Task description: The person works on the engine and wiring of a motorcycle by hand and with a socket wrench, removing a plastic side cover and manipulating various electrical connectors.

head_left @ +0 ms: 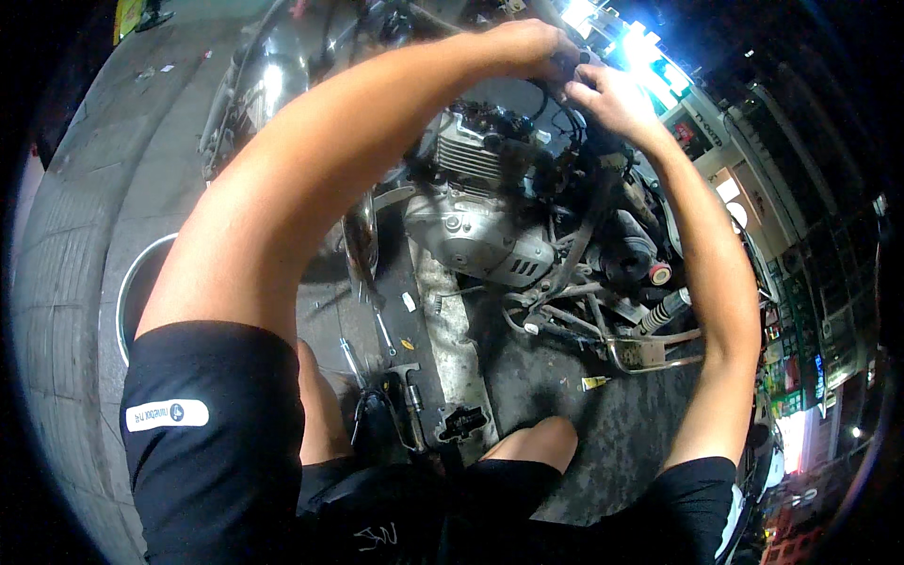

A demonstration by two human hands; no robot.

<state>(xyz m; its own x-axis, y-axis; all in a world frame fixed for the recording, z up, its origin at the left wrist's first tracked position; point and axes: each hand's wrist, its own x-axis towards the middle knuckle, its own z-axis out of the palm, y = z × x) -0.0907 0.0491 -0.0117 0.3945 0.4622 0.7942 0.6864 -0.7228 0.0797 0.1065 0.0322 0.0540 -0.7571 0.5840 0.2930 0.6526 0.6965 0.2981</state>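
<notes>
Both my arms reach far forward over a partly stripped motorcycle. My left hand (pixel 535 49) and my right hand (pixel 610 101) meet above the frame, behind the engine's upper part. Fingers of both are closed around something small and dark between them, too small and shaded to name. Below them stands the engine, with its finned cylinder (pixel 468 155) and a silver side cover (pixel 471 237). Loose black cables (pixel 568 121) hang just under my hands. The top of the engine looks dark and uncovered.
On the ground before my knees lie a combination wrench (pixel 385 334), a ratchet-like tool (pixel 414 410) and a dark metal part (pixel 461 425). A small yellow tube (pixel 593 383) lies to the right. The frame's footrest bracket (pixel 650 352) juts toward my right arm. A bright light glares ahead.
</notes>
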